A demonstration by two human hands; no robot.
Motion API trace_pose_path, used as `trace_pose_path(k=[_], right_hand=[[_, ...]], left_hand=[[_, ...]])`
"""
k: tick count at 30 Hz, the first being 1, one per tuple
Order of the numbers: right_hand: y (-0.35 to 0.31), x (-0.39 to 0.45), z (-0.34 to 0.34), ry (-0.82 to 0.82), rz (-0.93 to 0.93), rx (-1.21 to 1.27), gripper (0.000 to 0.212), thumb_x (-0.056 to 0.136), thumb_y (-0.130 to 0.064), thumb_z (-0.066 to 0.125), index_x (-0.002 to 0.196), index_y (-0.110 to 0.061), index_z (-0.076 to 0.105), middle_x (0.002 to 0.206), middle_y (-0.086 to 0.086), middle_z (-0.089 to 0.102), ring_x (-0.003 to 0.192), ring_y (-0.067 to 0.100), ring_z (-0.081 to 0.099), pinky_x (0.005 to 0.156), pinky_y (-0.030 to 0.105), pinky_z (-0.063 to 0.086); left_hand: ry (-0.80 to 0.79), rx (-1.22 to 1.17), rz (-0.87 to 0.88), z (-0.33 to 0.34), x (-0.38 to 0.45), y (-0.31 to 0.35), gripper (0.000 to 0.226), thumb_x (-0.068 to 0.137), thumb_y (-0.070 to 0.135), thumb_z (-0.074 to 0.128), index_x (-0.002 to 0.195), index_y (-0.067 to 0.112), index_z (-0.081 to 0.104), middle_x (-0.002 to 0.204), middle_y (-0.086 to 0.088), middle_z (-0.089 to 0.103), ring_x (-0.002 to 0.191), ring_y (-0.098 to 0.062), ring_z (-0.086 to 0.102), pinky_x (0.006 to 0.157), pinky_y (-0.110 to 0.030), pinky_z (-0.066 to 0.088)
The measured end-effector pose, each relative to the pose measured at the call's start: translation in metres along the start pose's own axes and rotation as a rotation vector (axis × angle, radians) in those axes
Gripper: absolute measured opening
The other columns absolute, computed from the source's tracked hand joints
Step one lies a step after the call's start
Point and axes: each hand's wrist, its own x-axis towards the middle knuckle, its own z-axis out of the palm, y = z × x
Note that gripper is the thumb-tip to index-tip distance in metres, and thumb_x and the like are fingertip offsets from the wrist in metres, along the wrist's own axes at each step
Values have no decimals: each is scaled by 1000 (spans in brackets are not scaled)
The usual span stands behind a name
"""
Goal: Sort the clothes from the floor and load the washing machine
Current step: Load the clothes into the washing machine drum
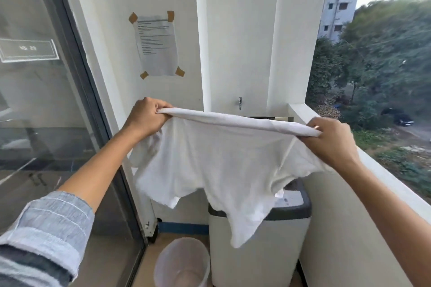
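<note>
The left hand (149,115) and the right hand (331,140) each pinch one end of a white garment (210,165), stretched between them in the air, probably to check it before loading. It hangs above the washing machine (258,235), hiding the top opening. Beside the machine stands a translucent bin (182,263), where nothing can be seen inside.

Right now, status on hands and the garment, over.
Left hand and right hand both grip the white shirt, stretched out between them. Shirt hangs above the washing machine, covering its top. Nothing else in the way.
</note>
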Motion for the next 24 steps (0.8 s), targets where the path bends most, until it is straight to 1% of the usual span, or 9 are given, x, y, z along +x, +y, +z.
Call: trace_pose_path(k=[3,7,10,12,14,17,19,21,24], right_hand=[[-11,5,-4,77,50,94,29,82,-32,56,68,-7,63,64,14,63,68,39,61,63,43,51],[-12,30,5,-56,199,186,32,87,-29,41,85,-13,69,71,16,71,66,42,70,71,49,61],[-7,57,17,-166,338,482,30,95,-19,39,99,-8,67,53,14,67,43,33,66,49,34,55],[0,75,26,-197,359,646,28,96,-13,42,104,-11,68,57,13,60,38,27,57,45,30,49],[10,91,35,-228,326,906,38,99,-9,44,119,-27,71,84,13,67,50,32,67,55,39,59],[39,130,54,-243,211,1181,62,101,-1,38,140,-45,58,131,10,69,94,42,77,81,54,65],[62,159,70,-216,155,1230,65,100,-4,38,147,-45,52,139,7,62,112,29,72,91,55,62],[90,186,81,-210,96,1153,59,96,-24,47,150,-47,50,146,-7,57,129,16,62,104,50,56],[128,224,97,-327,-8,1038,60,96,-37,57,154,-46,43,155,-17,51,143,8,49,111,50,50]], left_hand=[[-3,-69,-56,6,17,-10,41,86,43,52,66,8,54,64,-8,44,64,-23,38,58,-35,26],[104,-301,-131,32,45,-14,42,95,37,55,80,-2,59,73,-2,40,70,-17,35,67,-34,28],[109,-359,-190,57,66,-5,31,94,30,58,73,7,59,67,3,39,69,-17,34,65,-34,28],[100,-420,-239,79,81,-1,24,91,27,59,68,21,62,67,4,46,71,-18,41,66,-35,33],[96,-488,-286,101,96,0,17,90,27,61,76,26,71,78,1,57,78,-19,48,70,-37,38],[108,-548,-348,140,122,0,11,89,24,69,82,26,77,86,-1,65,81,-18,56,71,-34,42],[129,-505,-356,166,139,1,8,89,23,72,84,25,78,91,0,70,84,-17,61,73,-31,46],[164,-462,-384,195,162,10,14,91,19,71,83,28,78,94,4,74,91,-15,66,81,-30,52],[225,-464,-488,223,196,25,20,94,12,67,86,26,77,91,9,73,97,-19,69,84,-28,56]])
